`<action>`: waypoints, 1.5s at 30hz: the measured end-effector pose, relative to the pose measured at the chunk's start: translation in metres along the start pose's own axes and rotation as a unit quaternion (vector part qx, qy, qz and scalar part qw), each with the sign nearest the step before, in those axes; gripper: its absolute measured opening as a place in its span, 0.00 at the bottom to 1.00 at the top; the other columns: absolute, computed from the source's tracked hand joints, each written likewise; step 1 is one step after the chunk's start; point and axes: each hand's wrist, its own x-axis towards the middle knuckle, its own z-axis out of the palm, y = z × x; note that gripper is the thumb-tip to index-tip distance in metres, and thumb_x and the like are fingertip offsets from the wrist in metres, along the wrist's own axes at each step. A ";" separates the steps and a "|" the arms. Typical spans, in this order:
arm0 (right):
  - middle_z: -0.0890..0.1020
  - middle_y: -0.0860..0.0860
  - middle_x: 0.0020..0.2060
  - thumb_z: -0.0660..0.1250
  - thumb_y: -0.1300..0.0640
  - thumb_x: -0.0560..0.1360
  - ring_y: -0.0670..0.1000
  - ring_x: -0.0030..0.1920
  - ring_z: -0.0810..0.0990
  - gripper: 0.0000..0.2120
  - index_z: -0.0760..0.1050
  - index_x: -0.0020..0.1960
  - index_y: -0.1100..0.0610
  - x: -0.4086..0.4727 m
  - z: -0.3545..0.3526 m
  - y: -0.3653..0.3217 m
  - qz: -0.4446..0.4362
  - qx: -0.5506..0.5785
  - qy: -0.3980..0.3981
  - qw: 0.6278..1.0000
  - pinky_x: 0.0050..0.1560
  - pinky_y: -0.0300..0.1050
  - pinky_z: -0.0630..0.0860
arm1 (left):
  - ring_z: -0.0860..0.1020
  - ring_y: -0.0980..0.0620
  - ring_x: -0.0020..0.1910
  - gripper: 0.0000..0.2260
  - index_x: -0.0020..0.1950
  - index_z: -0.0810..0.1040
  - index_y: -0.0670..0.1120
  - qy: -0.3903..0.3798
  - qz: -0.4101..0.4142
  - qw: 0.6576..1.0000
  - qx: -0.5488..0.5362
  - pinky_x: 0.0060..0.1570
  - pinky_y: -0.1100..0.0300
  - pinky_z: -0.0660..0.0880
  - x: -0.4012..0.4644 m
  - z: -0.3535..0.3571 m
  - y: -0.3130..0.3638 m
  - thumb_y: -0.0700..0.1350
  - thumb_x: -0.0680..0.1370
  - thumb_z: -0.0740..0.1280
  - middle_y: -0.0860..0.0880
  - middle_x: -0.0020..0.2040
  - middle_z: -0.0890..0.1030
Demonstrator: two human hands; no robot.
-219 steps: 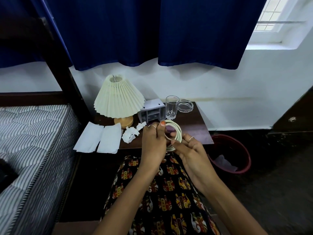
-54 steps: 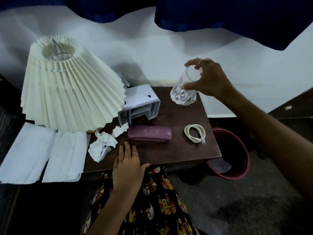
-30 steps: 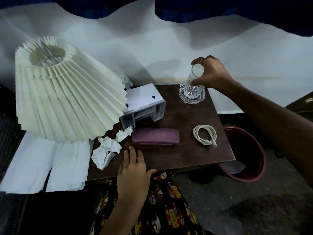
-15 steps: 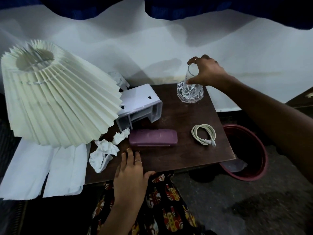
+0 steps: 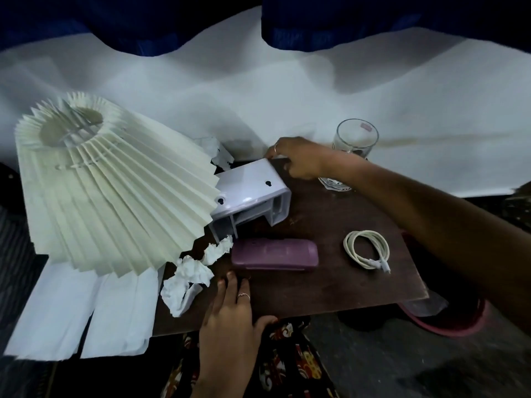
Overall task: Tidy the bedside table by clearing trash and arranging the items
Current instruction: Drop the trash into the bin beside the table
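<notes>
With the glass [image 5: 356, 137] standing at the worktop's [image 5: 330, 285] back edge, the right hand [image 5: 301, 160] curls its fingers onto the white plastic organizer's [image 5: 250, 193] rear corner, likely to straighten it, while the left hand [image 5: 230, 320] rests flat beside the crumpled tissue [image 5: 186, 280] awaiting the bin.

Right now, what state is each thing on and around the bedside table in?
Drinking glass: upright, empty, released.
White organizer: lying on its side, right hand on its far corner.
Purple case: closed, lying flat.
White cable: coiled, lying flat.
Crumpled tissue: not yet cleared.
Lamp shade: looks tilted.
Left hand: flat on the table edge.
Red bin: on the floor.
</notes>
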 end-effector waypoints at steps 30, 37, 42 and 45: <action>0.82 0.52 0.37 0.68 0.62 0.74 0.46 0.34 0.82 0.02 0.77 0.47 0.59 -0.127 0.045 0.020 0.112 0.258 0.303 0.911 0.38 0.32 0.76 | 0.50 0.49 0.77 0.36 0.77 0.54 0.48 0.000 0.001 1.000 -0.010 0.71 0.57 0.59 -0.005 -0.001 0.001 0.64 0.75 0.60 0.48 0.79 0.51; 0.80 0.57 0.36 0.64 0.67 0.74 0.45 0.33 0.80 0.06 0.74 0.45 0.57 -0.240 0.090 0.075 0.276 0.311 0.461 0.784 0.35 0.34 0.74 | 0.55 0.47 0.77 0.36 0.76 0.59 0.46 0.016 0.002 1.000 -0.010 0.70 0.54 0.63 -0.010 -0.001 0.003 0.64 0.74 0.61 0.46 0.78 0.56; 0.80 0.70 0.51 0.67 0.66 0.74 0.39 0.25 0.79 0.05 0.76 0.40 0.60 -0.273 0.139 0.135 0.438 0.476 0.432 0.629 0.28 0.28 0.75 | 0.56 0.47 0.76 0.35 0.75 0.59 0.46 0.017 0.001 1.000 0.002 0.69 0.53 0.64 -0.009 0.000 0.003 0.64 0.74 0.60 0.46 0.78 0.56; 0.77 0.69 0.56 0.63 0.71 0.75 0.46 0.34 0.79 0.07 0.75 0.53 0.71 -0.280 0.156 0.152 0.483 0.551 0.424 0.533 0.30 0.29 0.77 | 0.56 0.46 0.76 0.35 0.75 0.60 0.46 0.016 0.000 1.000 0.005 0.68 0.53 0.64 -0.009 0.001 0.002 0.64 0.74 0.61 0.46 0.77 0.57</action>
